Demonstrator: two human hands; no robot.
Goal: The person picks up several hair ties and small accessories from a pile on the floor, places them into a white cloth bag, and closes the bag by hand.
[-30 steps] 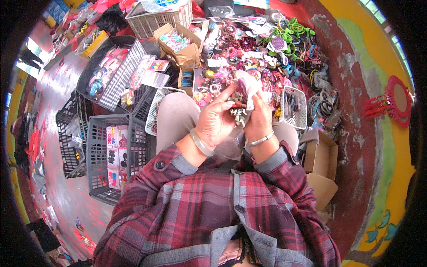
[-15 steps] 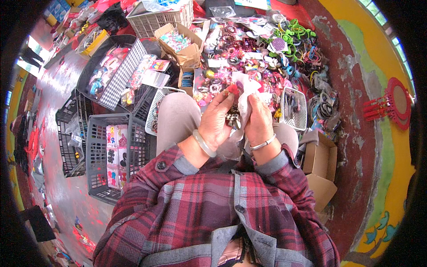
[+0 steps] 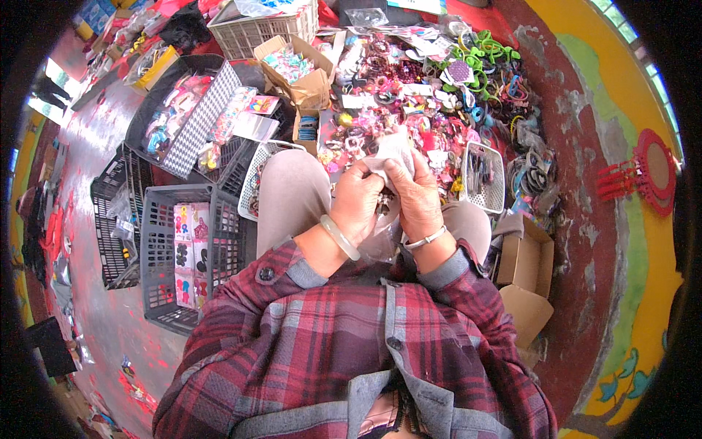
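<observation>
Between my knees, my left hand point(image 3: 357, 201) and my right hand point(image 3: 417, 196) meet, both closed on a crumpled white cloth point(image 3: 395, 148). The cloth is folded over at the fingertips, and I cannot make out what, if anything, it wraps. My right thumb presses on it from above. Clear plastic point(image 3: 380, 244) shows below the hands, near my lap. Just beyond my fingers spreads a heap of hair accessories point(image 3: 387, 95) in pink, red and dark colours.
On the left stand a grey plastic crate point(image 3: 157, 252) with carded hair pieces and a houndstooth-patterned box point(image 3: 197, 124). White baskets point(image 3: 482, 201) flank my knees. Open cardboard boxes point(image 3: 528, 263) lie at the right, and green headbands point(image 3: 482, 55) top the heap's far right.
My hands have drawn closer together and the white cloth is folded down over the fingers. A red piece that showed at my left fingertips is now hidden.
</observation>
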